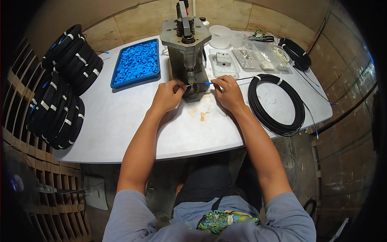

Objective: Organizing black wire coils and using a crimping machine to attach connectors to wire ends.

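Observation:
A metal bench press [186, 44] stands at the far middle of the white table, its ram lowered close to the base. My left hand [171, 95] is at the left of the base, fingertips pinched together at a small dark and white bit, too small to name. On the other side, my right hand [229, 92] pinches a black cable that carries a blue connector piece [208, 83] just left of the fingertips. The cable's thin end reaches under the ram, toward my left fingers. From my right hand, the cable runs on toward a black cable coil [299, 105] on the table.
A blue tray [114, 85] full of small blue parts lies left of the press. Stacked cable coils [60, 105] stand at the left edge. Behind my right hand are a metal block [223, 59], clear boxes of small parts [264, 64], a white tub [220, 37] and another coil [296, 56].

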Tool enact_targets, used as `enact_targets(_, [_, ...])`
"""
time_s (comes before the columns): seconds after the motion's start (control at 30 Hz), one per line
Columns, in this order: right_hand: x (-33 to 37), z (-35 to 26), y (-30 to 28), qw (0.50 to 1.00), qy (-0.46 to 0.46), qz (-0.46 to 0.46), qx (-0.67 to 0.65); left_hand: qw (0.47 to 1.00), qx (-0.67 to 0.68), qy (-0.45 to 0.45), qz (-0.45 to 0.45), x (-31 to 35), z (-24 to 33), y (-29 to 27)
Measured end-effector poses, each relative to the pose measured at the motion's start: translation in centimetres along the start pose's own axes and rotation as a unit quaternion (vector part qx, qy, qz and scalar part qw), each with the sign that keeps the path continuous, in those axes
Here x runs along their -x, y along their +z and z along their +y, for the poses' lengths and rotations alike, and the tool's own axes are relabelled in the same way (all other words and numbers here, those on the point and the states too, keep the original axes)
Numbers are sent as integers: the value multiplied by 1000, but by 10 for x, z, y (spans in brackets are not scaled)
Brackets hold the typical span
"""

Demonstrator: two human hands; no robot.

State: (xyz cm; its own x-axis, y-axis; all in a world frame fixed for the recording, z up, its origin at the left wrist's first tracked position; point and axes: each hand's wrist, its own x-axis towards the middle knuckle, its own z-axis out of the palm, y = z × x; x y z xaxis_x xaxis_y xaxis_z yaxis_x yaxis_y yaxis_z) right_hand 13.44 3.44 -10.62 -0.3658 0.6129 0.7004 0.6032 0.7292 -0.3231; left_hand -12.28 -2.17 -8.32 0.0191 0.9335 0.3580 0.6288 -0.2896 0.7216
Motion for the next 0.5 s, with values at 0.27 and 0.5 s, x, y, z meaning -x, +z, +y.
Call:
enact_targets(0.27, [0, -2, -2, 1000, 6, -6, -5, 1000, 3, 4, 5, 0, -3, 1])
enact_targets(0.5, [0, -1, -2, 1000, 10, -9, -4, 1000, 3, 1, 4, -1, -3, 2])
